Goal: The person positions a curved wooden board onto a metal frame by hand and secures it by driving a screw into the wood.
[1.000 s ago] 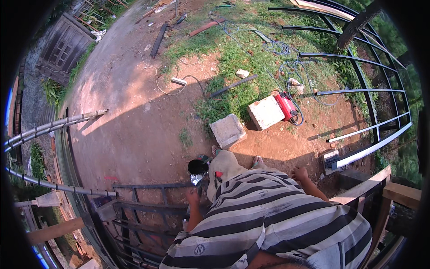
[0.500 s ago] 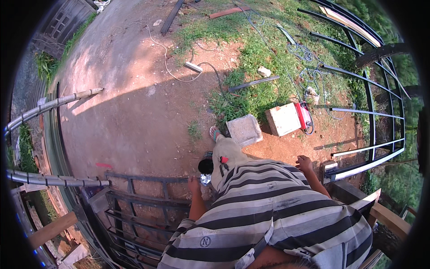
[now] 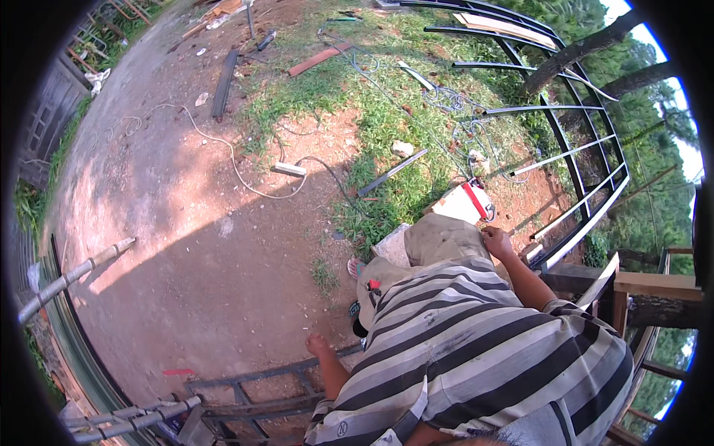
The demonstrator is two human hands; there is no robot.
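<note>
My left hand (image 3: pixel 317 345) is near the black frame (image 3: pixel 275 370) edge, wide dirt (image 3: pixel 216 297) ahead; my right hand (image 3: pixel 497 242) by my trousers (image 3: pixel 445 242). Fingers half curled (can't tell if holding anything).

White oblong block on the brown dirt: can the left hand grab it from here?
Probably not: a wide stretch of brown dirt separates the bare left hand from the white oblong block ahead.
</note>
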